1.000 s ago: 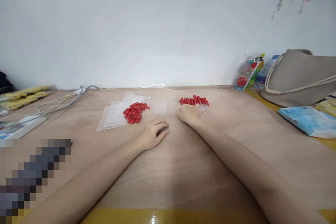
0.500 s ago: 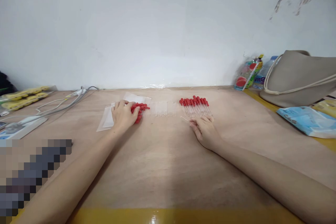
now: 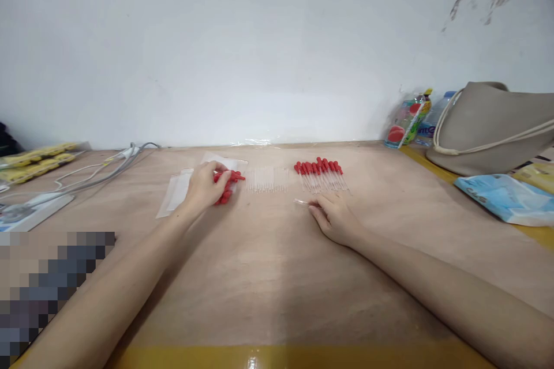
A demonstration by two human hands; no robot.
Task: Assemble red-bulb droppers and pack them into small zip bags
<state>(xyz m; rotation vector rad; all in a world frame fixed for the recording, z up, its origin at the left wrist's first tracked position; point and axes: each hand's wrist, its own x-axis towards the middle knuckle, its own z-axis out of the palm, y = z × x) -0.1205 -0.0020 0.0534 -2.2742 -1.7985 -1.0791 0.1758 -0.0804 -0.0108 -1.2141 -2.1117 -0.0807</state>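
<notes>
the right hand (image 3: 335, 220) pinches a thin clear tube (image 3: 299, 202), and the tube's end sticks out to the left, over the table (image 3: 259, 277). the left hand (image 3: 202, 185) curls over the pile of red caps (image 3: 224, 197); i cannot tell if it has hold of one. clear bags (image 3: 175, 196) lie flat by that hand and the pile. next comes a row of clear tubes (image 3: 266, 180), then a row of red-topped tubes (image 3: 321, 176), just past the right hand.
</notes>
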